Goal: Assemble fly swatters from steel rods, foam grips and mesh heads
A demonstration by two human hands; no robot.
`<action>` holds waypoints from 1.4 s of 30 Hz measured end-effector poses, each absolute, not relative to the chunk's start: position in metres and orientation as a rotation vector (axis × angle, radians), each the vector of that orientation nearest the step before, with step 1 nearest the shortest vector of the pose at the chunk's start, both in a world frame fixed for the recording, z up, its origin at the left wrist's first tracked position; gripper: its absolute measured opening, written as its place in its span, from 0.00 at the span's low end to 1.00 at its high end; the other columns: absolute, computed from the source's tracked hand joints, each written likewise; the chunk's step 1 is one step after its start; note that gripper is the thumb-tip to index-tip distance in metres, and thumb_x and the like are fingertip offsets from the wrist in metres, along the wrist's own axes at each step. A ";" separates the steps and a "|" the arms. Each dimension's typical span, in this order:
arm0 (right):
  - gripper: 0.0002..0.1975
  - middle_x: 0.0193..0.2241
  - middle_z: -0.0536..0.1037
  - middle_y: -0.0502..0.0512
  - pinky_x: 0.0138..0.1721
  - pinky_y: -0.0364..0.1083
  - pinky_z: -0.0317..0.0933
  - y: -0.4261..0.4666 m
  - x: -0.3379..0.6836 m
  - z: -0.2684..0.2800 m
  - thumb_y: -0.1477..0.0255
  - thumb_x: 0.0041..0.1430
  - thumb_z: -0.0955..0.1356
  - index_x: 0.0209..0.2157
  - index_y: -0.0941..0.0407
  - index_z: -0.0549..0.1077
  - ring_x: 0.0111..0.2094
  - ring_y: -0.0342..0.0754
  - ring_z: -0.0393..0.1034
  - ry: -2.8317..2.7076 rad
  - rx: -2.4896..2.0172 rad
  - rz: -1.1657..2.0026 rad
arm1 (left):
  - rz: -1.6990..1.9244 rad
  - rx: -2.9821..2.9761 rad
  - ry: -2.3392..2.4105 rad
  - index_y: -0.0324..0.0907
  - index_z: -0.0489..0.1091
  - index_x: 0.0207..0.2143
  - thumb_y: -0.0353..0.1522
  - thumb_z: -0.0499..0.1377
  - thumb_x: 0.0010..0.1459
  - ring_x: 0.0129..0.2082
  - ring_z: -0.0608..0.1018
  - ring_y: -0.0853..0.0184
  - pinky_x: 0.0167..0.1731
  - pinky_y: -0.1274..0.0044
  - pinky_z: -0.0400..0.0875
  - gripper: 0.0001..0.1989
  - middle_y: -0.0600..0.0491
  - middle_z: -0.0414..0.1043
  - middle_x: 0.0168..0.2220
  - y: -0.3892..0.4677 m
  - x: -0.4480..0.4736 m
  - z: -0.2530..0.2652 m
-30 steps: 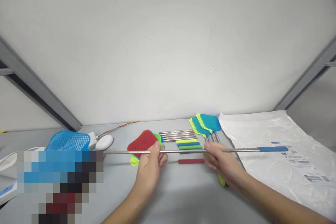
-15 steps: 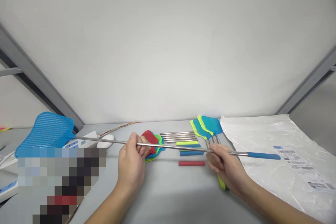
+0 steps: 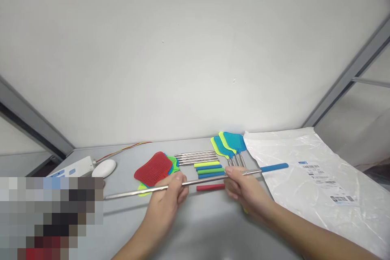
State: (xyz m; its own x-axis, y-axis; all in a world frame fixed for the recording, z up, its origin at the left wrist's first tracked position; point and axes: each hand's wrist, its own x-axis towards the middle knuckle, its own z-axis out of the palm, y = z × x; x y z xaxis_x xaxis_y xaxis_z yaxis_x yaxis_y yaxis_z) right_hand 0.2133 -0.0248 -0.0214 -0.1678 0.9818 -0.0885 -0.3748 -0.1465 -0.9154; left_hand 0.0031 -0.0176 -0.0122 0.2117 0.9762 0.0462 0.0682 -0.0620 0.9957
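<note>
Above the table (image 3: 198, 219), left hand (image 3: 166, 199) and right hand (image 3: 243, 187) hold a metal rod (image 3: 202, 180) (blue-ended) in their grip.

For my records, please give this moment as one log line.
left hand: holds metal rod; right hand: holds metal rod, nearer blue grip

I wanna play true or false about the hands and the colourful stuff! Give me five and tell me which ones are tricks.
1. The left hand and right hand both hold the metal rod. True.
2. The rod's blue grip is beside the left hand. False: it is beyond the right hand.
3. A red stick lies on the grey table. True.
4. The white bag lies left of the rod. False: it lies to the right.
5. The red mesh paddle lies over other paddles. True.
</note>
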 end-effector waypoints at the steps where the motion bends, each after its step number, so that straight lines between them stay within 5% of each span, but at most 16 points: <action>1: 0.24 0.14 0.51 0.42 0.19 0.42 0.41 -0.024 0.214 -0.020 0.59 0.59 0.67 0.17 0.55 0.55 0.17 0.38 0.42 -0.942 -0.944 1.538 | 1.082 1.350 1.116 0.43 0.51 0.18 0.45 0.45 0.64 0.21 0.53 0.69 0.23 0.74 0.47 0.24 0.57 0.49 0.18 -0.015 0.001 -0.008; 15: 0.25 0.13 0.49 0.42 0.21 0.42 0.43 -0.015 0.228 -0.018 0.59 0.60 0.66 0.16 0.55 0.57 0.19 0.39 0.41 -0.893 -0.889 1.545 | 1.340 1.115 1.095 0.43 0.48 0.17 0.45 0.48 0.63 0.23 0.57 0.68 0.25 0.76 0.54 0.24 0.57 0.47 0.19 0.000 -0.011 -0.002; 23: 0.25 0.13 0.50 0.42 0.21 0.42 0.44 -0.025 0.218 -0.025 0.58 0.61 0.65 0.15 0.55 0.56 0.18 0.39 0.42 -0.938 -0.945 1.578 | 1.045 1.389 1.088 0.43 0.54 0.18 0.44 0.46 0.64 0.21 0.58 0.69 0.24 0.76 0.53 0.23 0.56 0.55 0.17 -0.006 -0.006 -0.012; 42: 0.26 0.15 0.47 0.42 0.21 0.44 0.44 -0.007 0.239 -0.013 0.59 0.58 0.67 0.15 0.54 0.53 0.19 0.40 0.40 -0.879 -0.929 1.390 | 1.449 1.214 1.145 0.43 0.52 0.16 0.40 0.49 0.62 0.20 0.55 0.69 0.20 0.77 0.52 0.22 0.57 0.49 0.17 0.014 -0.026 0.011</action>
